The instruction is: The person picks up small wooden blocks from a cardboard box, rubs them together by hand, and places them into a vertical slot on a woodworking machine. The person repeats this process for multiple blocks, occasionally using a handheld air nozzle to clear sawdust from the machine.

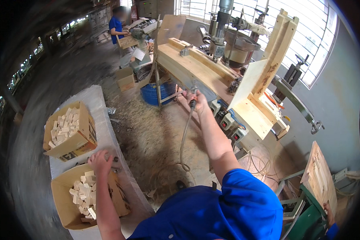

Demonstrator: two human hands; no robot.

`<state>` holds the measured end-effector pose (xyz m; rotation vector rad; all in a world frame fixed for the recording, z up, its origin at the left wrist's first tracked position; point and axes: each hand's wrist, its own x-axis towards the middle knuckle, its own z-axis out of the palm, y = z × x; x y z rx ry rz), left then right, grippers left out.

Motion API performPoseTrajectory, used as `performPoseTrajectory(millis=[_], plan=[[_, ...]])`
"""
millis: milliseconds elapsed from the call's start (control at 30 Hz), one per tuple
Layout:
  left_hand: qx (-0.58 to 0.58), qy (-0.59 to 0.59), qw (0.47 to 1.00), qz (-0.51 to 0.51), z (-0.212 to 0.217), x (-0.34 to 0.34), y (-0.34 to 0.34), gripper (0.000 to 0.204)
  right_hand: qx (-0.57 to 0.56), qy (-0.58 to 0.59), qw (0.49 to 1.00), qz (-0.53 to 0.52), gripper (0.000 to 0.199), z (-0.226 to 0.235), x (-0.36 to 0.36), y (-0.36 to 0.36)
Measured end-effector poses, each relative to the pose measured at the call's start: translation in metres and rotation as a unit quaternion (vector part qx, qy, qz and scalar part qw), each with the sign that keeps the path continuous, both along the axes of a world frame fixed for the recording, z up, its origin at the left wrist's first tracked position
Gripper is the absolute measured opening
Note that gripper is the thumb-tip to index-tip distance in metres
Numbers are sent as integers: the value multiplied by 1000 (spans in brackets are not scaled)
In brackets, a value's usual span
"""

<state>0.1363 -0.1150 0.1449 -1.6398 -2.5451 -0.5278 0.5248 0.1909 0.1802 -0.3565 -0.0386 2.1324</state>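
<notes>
block-filled cartons (84,143): 2 | switch boxes (227,121): 3 | blue tub (151,95): 1

Pale hose (183,138), hanging slack

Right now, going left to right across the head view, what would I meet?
Farther box of wooden blocks, left hand, small cardboard box, blue tub, right hand, switch boxes, upright wooden post, handwheel.

Woodworking shop: sawdust (134,122), machinery (217,46)
</notes>
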Motion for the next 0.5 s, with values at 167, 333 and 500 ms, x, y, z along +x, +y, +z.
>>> performPoseTrajectory(millis=[167, 333, 500], plan=[[-13, 9, 1000, 14, 1, 5, -3, 28, 125, -116, 984, 58, 54, 17, -16, -41], [-2, 1, 1000, 7, -2, 7, -2, 27, 345, -133, 921, 124, 50, 54, 37, -101], [-5, -17, 1000, -8, 3, 21, 20, 26, 449, -244, 858, -48, 58, 109, 153, -143]])
